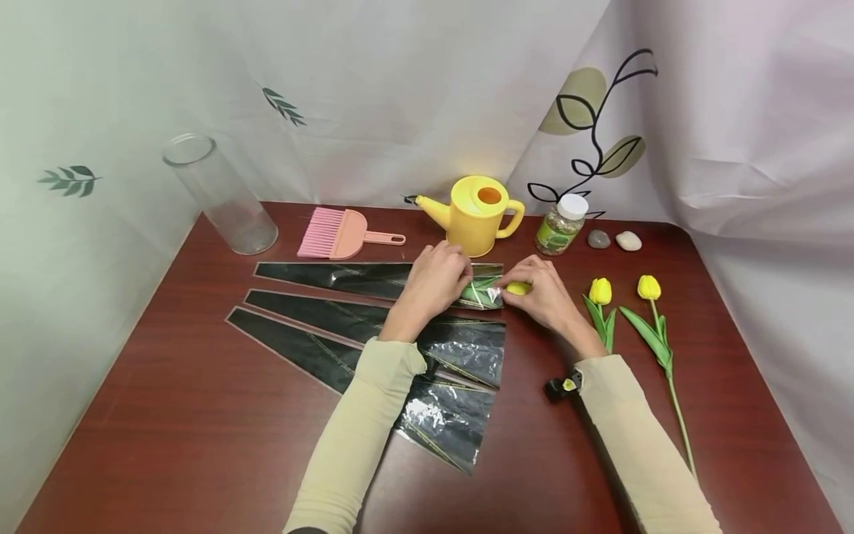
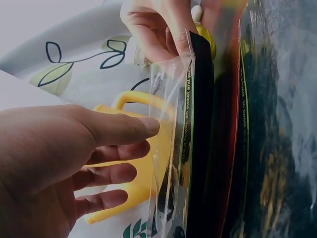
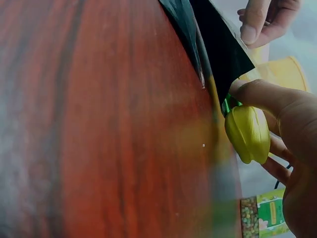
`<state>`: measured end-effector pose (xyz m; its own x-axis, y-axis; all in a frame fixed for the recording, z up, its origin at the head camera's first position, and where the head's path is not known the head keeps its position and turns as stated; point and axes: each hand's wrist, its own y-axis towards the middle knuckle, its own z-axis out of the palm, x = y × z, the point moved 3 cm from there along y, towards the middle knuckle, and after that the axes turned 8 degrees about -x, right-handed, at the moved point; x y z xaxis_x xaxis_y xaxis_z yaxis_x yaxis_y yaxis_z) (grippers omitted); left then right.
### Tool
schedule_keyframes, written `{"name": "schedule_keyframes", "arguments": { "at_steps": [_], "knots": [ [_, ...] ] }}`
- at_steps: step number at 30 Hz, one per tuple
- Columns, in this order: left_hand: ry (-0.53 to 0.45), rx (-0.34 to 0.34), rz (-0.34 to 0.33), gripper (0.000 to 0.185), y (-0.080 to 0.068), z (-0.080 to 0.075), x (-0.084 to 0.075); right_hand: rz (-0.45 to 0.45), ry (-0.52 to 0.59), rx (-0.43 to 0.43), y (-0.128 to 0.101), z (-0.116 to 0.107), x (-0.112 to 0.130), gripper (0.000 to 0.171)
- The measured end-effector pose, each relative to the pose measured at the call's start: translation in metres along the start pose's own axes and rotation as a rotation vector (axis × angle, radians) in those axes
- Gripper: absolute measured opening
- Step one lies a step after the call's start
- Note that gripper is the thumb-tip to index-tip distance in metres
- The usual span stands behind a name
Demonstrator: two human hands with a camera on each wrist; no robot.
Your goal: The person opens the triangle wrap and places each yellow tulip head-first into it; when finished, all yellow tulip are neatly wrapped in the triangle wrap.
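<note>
In the head view, my left hand [image 1: 437, 278] is at the upper edge of a clear-and-black flower sleeve [image 1: 333, 276]. Its thumb and forefinger pinch the film edge, the other fingers loosely bent. My right hand [image 1: 543, 293] is at the sleeve's wide mouth, pinching a yellow tulip [image 3: 247, 134] just below its bloom. Green leaves show through the clear film, while the bloom sticks out beyond the sleeve's mouth. Two more sleeves, a middle one [image 1: 467, 345] and a front one [image 1: 440, 419], lie fanned out nearer, partly under my left forearm.
Behind stand a glass vase [image 1: 230, 196], a pink brush [image 1: 343, 236], a yellow watering can [image 1: 475, 222] and a white-lidded jar [image 1: 560, 225]. A grey stone [image 1: 598, 239] and a white stone [image 1: 629, 241] lie beside it. Two tulips, one [image 1: 600, 293] beside another [image 1: 657, 337], lie right.
</note>
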<state>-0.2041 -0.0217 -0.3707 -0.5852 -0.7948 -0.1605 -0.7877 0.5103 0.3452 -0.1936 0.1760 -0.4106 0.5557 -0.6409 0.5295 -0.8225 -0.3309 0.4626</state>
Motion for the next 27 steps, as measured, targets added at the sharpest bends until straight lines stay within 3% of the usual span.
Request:
{"name": "schedule_keyframes", "arguments": {
  "at_steps": [7, 16, 21, 27],
  "knots": [
    [0.011, 0.008, 0.008, 0.007, 0.000, 0.001, -0.002, 0.047, 0.022, 0.053, -0.004, -0.010, 0.000, 0.020],
    [0.007, -0.012, 0.011, 0.007, -0.001, 0.002, -0.001, 0.350, -0.023, 0.143, -0.021, -0.047, -0.006, 0.048],
    [0.005, -0.012, 0.005, 0.010, -0.001, 0.003, 0.000, 0.360, -0.030, 0.172, -0.030, -0.046, -0.014, 0.040],
    [0.009, -0.034, 0.014, 0.014, -0.001, 0.003, 0.000, 0.351, -0.020, 0.142, -0.033, -0.044, -0.018, 0.028]
  ]
}}
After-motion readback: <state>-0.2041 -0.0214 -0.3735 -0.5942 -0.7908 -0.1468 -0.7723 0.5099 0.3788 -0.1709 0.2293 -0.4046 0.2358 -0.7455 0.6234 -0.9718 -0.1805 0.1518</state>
